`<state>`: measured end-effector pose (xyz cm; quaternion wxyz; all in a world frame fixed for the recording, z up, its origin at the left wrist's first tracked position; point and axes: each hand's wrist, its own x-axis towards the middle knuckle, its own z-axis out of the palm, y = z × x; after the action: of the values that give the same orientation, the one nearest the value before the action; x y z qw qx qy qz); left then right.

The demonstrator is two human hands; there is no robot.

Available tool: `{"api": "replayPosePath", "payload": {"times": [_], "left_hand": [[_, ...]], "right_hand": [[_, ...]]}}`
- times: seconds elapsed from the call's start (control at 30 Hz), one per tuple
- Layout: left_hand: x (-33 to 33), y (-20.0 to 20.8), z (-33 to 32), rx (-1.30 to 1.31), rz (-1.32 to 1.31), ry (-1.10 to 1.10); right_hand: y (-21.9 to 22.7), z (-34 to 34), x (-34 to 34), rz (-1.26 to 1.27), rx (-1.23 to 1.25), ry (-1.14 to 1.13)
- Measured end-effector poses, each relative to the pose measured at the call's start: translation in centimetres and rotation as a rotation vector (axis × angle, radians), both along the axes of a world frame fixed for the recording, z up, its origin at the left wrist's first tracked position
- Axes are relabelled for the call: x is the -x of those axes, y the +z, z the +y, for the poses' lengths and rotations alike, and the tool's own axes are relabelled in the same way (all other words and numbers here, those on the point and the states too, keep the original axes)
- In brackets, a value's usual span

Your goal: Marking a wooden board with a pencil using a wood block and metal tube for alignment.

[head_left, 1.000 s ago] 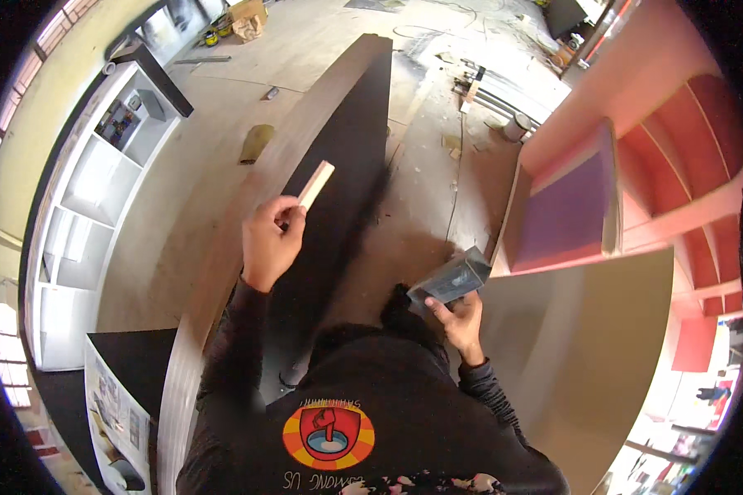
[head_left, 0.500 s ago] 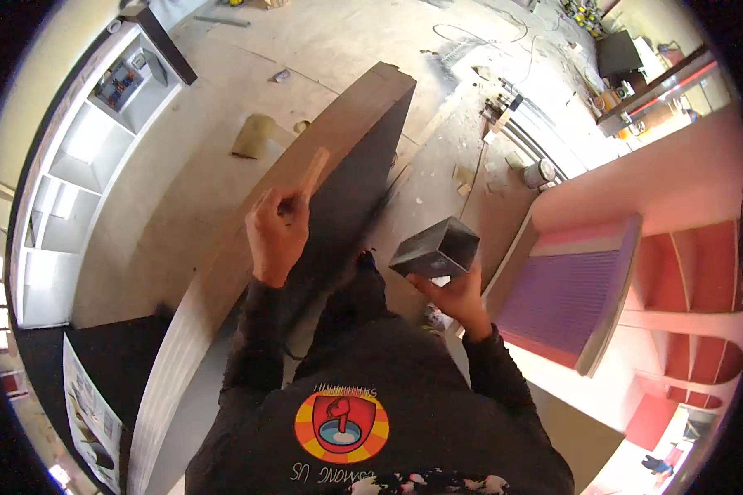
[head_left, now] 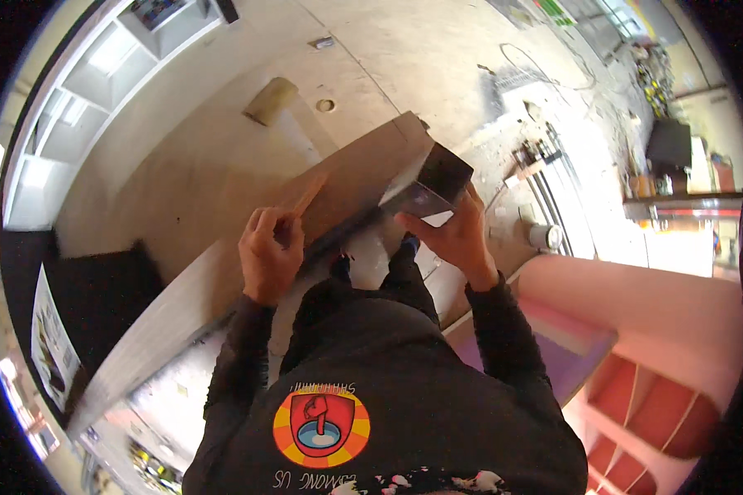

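Note:
My left hand (head_left: 271, 256) is closed, pinching a thin flat tan strip (head_left: 311, 193) that looks like wood and points up and to the right. In my right hand (head_left: 458, 235) is a dark grey rectangular box (head_left: 417, 198), gripped from its near right side with the thumb beneath. The box is tilted, with a dark face or opening toward the upper right; what it contains, if anything, cannot be seen. Under both hands runs a long brown board or panel (head_left: 363, 157). In the picture the box overlaps the board's far end; whether they touch is unclear.
White shelving (head_left: 91, 87) stands at the left. On the floor lie a tan cylinder (head_left: 271, 101) and a small round piece (head_left: 326, 106). A white bucket (head_left: 545, 237) is at the right, near long dark bars (head_left: 553, 186). A pink cabinet (head_left: 636, 305) fills the lower right.
My view has swung, so the board lies at a flatter slant. The box has moved up in the picture, over the board's far end, and its dark face has turned. Both hands keep their grip.

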<state>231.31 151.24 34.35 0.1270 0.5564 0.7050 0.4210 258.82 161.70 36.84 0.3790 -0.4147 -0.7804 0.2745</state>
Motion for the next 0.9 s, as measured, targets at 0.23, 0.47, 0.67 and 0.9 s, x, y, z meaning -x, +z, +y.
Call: {"api": "replayPosePath", "payload": {"times": [0.23, 0.47, 0.67, 0.9], "left_hand": [[-0.8, -0.1, -1.2, 0.044, 0.141, 0.109], [-4.4, 2.4, 5.0, 0.128, 0.057, 0.167], [-4.0, 1.3, 10.0, 0.121, -0.096, -0.085], [-2.4, 1.5, 11.5, 0.128, 0.192, -0.337]], "right_hand": [[-2.2, 5.9, 2.0, 0.025, -0.143, 0.098], [-5.1, 6.4, 1.8, 0.109, -0.134, 0.254], [-6.2, 6.2, 0.1, 0.107, -0.115, 0.313], [-5.7, 6.0, -1.2, 0.047, -0.131, 0.352]]}}
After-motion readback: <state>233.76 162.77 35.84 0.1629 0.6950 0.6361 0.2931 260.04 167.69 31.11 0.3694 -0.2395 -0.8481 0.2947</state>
